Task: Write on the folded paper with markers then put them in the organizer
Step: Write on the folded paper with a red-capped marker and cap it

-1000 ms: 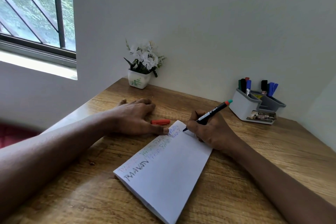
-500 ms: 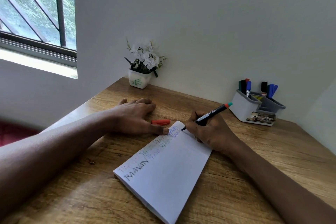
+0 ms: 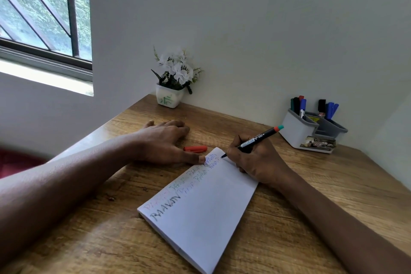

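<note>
Now right hand [image 3: 255, 160] grips the marker [image 3: 253, 141], tip on the far corner of the folded paper [image 3: 200, 207]; left hand [image 3: 164, 140] lies flat, thumb pinning it. Back-right sits the organizer [image 3: 298, 135], nearer the right hand.

Home study corner – wooden desk [image 3: 311, 196], flower pot [image 3: 170, 98], marker organizer [image 3: 298, 133]

Left hand [image 3: 164, 142]: bare from fingertips to wrist; thumbnail cut short.
Right hand [image 3: 255, 160]: bare from knuckles to wrist.
Left forearm [image 3: 66, 180]: bare to the frame edge, skin finely speckled.
Right forearm [image 3: 333, 213]: bare to the frame edge.
</note>
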